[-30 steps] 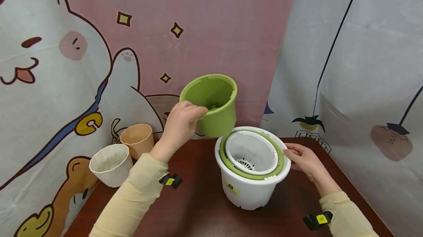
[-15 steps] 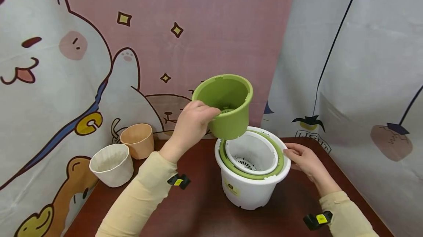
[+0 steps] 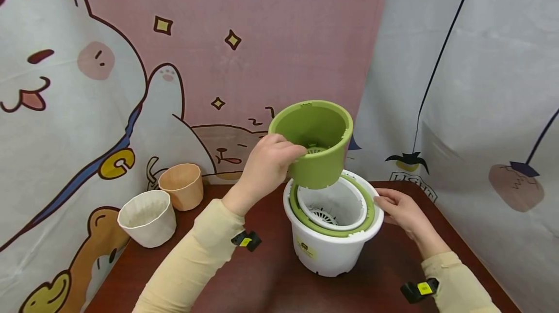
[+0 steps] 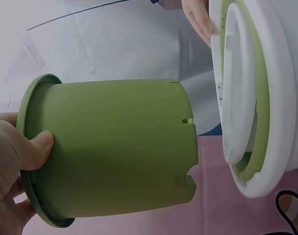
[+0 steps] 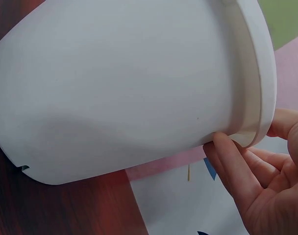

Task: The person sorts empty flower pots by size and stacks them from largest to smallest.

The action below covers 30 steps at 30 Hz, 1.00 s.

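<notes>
My left hand (image 3: 272, 162) pinches the near-left rim of a green plastic flowerpot (image 3: 320, 170), thumb outside in the left wrist view. This pot is held in the air, slightly tilted, above the back of a nested set of pots. The outermost of the set is a large white flowerpot (image 3: 323, 255) standing upright on the table. Inside it sit a green pot (image 3: 370, 213) and a smaller white pot (image 3: 345, 201) with a slotted bottom. My right hand (image 3: 403, 213) grips the large pot's right rim, fingers under the lip in the right wrist view.
On the left of the dark red-brown table (image 3: 244, 274) stand a white faceted pot (image 3: 148, 221) and, behind it, a peach-coloured pot (image 3: 182, 187). A printed cloth (image 3: 279, 22) hangs behind the table, with a grey-white one on the right.
My left hand has carried the green flowerpot to the right, from the left of the nested pots to above their back part. My right hand stays on the white rim.
</notes>
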{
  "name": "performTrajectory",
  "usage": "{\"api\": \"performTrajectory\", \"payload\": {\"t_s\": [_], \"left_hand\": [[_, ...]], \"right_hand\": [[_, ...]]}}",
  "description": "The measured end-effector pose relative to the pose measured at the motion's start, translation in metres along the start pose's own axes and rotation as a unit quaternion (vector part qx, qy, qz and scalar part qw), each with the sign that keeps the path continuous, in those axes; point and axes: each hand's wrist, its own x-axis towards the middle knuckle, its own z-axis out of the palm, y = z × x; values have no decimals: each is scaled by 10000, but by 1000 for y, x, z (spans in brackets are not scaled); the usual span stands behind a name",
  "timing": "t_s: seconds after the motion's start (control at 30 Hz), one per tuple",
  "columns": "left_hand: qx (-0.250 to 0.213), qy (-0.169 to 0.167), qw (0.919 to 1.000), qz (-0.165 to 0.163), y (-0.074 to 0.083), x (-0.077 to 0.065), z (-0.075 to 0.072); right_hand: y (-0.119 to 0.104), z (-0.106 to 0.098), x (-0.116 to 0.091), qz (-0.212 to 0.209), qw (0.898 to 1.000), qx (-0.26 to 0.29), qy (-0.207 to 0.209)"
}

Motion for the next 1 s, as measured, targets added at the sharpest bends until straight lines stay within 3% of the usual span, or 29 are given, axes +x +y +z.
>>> {"api": "performTrajectory", "payload": {"t_s": [0.7,1.0], "left_hand": [[-89,-304,9988,377,21,9,15],[-56,-584,9973,442,28,11,23]], "right_hand": [[1,0,2,61,9999,98,-41],[2,2,1,-61,9996,289,-53]]}}
